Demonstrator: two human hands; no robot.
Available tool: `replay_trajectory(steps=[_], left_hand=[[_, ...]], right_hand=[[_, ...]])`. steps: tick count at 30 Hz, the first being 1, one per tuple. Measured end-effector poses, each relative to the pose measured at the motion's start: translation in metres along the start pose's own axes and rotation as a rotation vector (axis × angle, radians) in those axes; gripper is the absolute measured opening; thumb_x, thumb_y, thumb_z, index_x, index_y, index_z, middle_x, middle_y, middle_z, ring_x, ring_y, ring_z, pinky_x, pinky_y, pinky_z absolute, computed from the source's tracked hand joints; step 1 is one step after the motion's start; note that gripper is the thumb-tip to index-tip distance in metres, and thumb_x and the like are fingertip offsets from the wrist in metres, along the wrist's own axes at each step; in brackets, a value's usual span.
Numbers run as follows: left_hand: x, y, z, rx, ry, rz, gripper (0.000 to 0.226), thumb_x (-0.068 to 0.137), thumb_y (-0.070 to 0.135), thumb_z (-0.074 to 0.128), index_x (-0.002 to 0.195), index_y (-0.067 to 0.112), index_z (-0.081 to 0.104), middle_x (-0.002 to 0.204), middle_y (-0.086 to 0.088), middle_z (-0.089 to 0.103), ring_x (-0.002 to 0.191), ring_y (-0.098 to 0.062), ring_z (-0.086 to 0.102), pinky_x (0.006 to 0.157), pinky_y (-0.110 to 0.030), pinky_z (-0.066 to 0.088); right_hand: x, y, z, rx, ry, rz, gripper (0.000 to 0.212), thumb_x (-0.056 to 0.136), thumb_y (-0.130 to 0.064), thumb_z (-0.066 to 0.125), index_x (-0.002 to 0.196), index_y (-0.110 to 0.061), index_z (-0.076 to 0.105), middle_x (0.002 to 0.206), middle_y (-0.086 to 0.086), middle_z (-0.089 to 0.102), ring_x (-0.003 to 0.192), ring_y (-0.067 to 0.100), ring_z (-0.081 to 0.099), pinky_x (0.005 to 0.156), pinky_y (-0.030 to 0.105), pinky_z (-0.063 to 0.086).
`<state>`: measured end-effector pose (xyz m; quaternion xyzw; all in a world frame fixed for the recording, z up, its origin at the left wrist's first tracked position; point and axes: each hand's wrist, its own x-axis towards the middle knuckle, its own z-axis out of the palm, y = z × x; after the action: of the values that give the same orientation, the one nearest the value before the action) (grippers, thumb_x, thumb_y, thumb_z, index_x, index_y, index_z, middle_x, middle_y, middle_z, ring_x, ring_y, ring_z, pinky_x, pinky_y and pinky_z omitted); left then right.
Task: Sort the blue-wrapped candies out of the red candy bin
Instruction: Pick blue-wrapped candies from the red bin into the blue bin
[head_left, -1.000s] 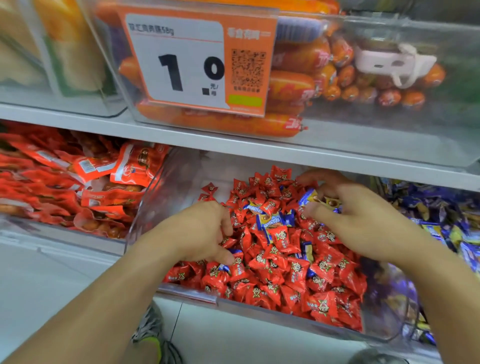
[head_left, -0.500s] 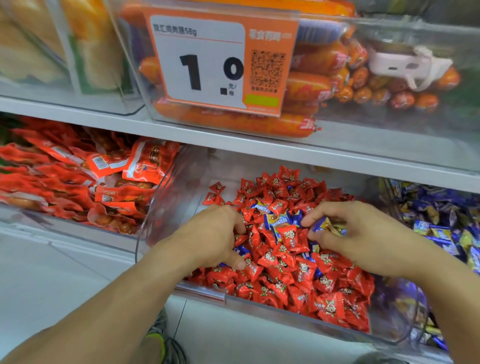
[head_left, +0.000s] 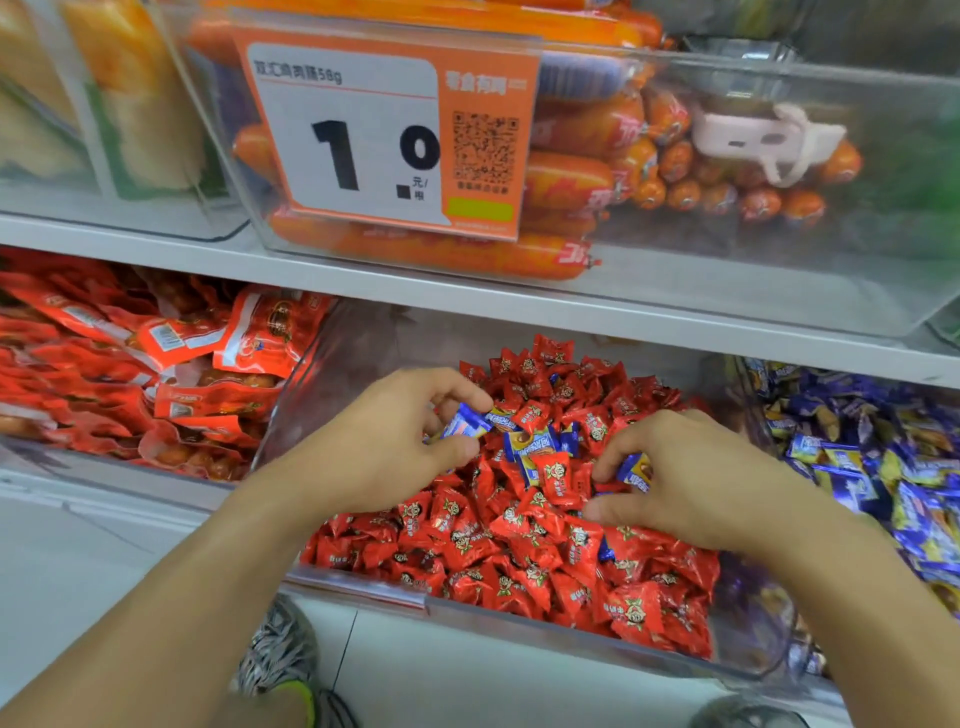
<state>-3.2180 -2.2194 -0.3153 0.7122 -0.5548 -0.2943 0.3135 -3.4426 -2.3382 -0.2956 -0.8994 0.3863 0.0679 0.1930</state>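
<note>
Since the earlier frame, the left hand (head_left: 384, 447) has risen from the near-left edge of the pile to its far-left part, and now pinches a blue-wrapped candy (head_left: 466, 422) between thumb and forefinger, the other fingers curled. At that earlier moment this hand held nothing visible. The right hand (head_left: 691, 483) sits a little nearer than before, its fingers curled around a second blue-and-yellow wrapped candy (head_left: 635, 470), thumb below it.

From the head view, both hands are over the clear plastic bin (head_left: 519, 621) heaped with red-wrapped candies (head_left: 524, 540). Between the 2 hands, several more blue-and-yellow wrapped sweets (head_left: 537, 442) lie on top of the red heap, and a blue corner (head_left: 604, 552) shows among the red ones near the right wrist. Right of it stands a clear bin of blue and yellow wrapped candies (head_left: 852, 467). Left of it lie red foil snack packets (head_left: 156, 364). On the shelf above, an orange-and-white price card (head_left: 384, 140) fronts a clear tub of orange sausages (head_left: 582, 176).
</note>
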Motion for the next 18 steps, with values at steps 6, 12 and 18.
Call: replay_trajectory(steps=[6, 12, 18], left_hand=[[0.012, 0.01, 0.025, -0.116, -0.028, -0.049, 0.02, 0.093, 0.011, 0.058, 0.096, 0.03, 0.056, 0.076, -0.004, 0.068, 0.062, -0.025, 0.062, 0.067, -0.045, 0.056], [0.013, 0.021, 0.038, 0.317, -0.024, -0.003, 0.032, 0.078, 0.053, 0.073, 0.099, 0.031, 0.065, 0.063, 0.01, 0.057, 0.058, -0.002, 0.052, 0.063, -0.025, 0.047], [0.014, 0.02, 0.037, 0.349, -0.037, 0.018, 0.029, 0.078, 0.045, 0.077, 0.102, 0.03, 0.07, 0.092, 0.011, 0.063, 0.084, -0.008, 0.057, 0.073, -0.025, 0.046]], right_hand=[[-0.002, -0.002, -0.002, -0.044, -0.075, -0.067, 0.028, 0.068, -0.048, 0.083, 0.088, -0.031, 0.073, 0.047, -0.017, 0.053, 0.057, -0.003, 0.046, 0.059, 0.017, 0.038], [-0.006, 0.008, -0.013, 0.093, 0.037, -0.072, 0.029, 0.069, -0.05, 0.082, 0.078, -0.032, 0.062, 0.06, -0.008, 0.061, 0.058, 0.004, 0.052, 0.056, 0.018, 0.041], [-0.004, 0.004, -0.021, 0.343, 0.141, -0.063, 0.017, 0.082, -0.024, 0.073, 0.09, -0.027, 0.059, 0.053, -0.005, 0.065, 0.038, 0.003, 0.054, 0.045, 0.018, 0.04]])
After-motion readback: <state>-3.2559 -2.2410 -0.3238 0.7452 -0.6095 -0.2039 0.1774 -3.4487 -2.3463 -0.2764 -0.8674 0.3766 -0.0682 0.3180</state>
